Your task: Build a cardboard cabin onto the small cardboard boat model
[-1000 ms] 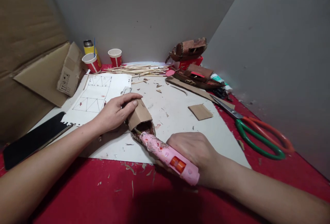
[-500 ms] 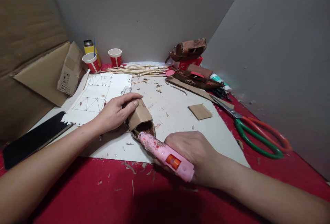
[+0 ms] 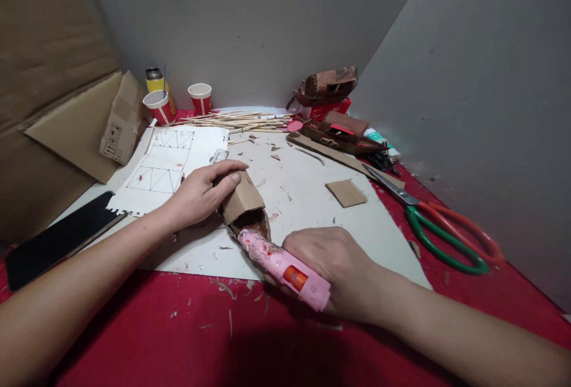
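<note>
In the head view, a small cardboard model boat (image 3: 243,198) with a folded roof lies on the white sheet, its open end facing me. My left hand (image 3: 209,188) grips it from the left, thumb and fingers over the far part of the roof. My right hand (image 3: 332,262) is closed around a pink glue gun (image 3: 279,262) with an orange glue stick showing in its body. The gun's stained front end points into the boat's open end; its tip is hard to make out there. The fingers on the handle are mostly hidden.
Large scissors (image 3: 439,229) lie at right. Two finished model boats (image 3: 339,131) stand behind, near wooden sticks (image 3: 241,119) and paper cups (image 3: 200,98). A drawing (image 3: 165,161), a phone (image 3: 57,241) and cardboard pieces (image 3: 346,193) lie around; scraps litter the white sheet (image 3: 303,173).
The glue gun and my right hand have shifted slightly left, with the gun's rear end moving most. My left hand and the boat have hardly moved.
</note>
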The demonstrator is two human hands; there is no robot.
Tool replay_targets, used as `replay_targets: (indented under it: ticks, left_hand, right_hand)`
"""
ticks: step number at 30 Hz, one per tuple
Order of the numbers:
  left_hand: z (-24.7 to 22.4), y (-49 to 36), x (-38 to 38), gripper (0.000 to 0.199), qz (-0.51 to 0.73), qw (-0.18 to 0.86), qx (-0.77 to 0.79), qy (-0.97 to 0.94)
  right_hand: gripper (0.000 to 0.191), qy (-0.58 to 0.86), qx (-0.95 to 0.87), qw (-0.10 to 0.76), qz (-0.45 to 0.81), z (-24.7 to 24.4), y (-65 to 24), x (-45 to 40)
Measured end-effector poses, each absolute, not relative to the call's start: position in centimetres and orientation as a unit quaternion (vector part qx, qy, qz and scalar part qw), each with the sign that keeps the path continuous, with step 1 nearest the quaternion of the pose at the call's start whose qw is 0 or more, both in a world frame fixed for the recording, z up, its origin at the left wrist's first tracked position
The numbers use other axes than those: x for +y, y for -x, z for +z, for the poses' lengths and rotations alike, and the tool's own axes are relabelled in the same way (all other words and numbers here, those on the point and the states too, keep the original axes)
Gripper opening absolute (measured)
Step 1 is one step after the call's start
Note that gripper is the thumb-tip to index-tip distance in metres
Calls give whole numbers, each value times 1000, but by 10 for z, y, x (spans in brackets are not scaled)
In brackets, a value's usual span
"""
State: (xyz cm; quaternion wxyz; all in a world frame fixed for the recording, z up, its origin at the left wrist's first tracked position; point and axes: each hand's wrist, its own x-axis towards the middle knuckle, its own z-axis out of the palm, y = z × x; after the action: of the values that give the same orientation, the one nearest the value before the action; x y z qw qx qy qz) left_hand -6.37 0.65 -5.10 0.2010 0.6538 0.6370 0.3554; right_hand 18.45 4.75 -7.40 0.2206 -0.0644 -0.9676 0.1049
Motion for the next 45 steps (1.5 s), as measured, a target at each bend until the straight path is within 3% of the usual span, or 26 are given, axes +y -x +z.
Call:
replay_targets:
  ticks: [9,16,32,45]
  left_hand:
    - [-51,63,6,35,357,196,639,-652]
    - [-52,64,6,37,357,194,641,-651]
    - [-50,64,6,37,352,193,650,-645]
    - [-49,64,6,37,348,194,657,-640]
  right_hand:
    - [19,93,-972,193,95,-74,-181,48]
    - [27,51,-955,274,103,-69,-191,52]
    - [28,41,-948,305,77,-63,-195,57]
    - [25,99,-957,264,67,-62,-212,62]
